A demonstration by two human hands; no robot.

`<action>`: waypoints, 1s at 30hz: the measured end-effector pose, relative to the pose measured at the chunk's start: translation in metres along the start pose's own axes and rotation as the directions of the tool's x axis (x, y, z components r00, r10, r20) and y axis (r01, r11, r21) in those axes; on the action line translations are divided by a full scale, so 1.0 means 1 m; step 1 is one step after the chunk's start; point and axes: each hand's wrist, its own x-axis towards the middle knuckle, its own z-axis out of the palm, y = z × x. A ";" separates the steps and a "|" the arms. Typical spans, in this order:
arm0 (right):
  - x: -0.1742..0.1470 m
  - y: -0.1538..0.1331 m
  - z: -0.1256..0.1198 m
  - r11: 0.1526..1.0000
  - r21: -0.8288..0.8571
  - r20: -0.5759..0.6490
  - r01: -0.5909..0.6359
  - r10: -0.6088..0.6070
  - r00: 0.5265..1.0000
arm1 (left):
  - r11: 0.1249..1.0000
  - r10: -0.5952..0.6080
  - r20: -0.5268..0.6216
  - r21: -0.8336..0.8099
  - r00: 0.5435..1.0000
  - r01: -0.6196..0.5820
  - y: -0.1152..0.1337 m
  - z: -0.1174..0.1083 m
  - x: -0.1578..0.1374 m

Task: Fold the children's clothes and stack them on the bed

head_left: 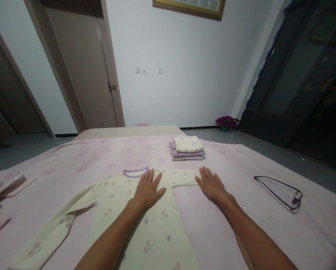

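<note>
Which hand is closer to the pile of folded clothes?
Right. The right hand is just in front of the pile of folded clothes, at the end of a sleeve. The left hand is farther off, to the pile's left, flat on the shirt.

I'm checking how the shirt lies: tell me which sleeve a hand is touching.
The sleeve on the picture's right, touched by the right hand; the other sleeve slants toward the lower left, untouched.
</note>
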 end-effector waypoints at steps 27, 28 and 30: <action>0.002 -0.033 0.028 0.981 -0.085 -0.186 0.176 -0.189 0.964 | 0.822 -0.524 -0.177 -0.364 0.833 0.439 -0.151 -0.115 -0.153; 0.003 -0.034 0.028 0.981 -0.087 -0.190 0.174 -0.188 0.964 | 0.800 -0.574 -0.131 -0.297 0.808 0.521 -0.171 -0.120 -0.167; 0.004 -0.034 0.029 0.981 -0.090 -0.198 0.169 -0.184 0.963 | 0.751 -0.651 -0.032 -0.169 0.758 0.638 -0.203 -0.124 -0.193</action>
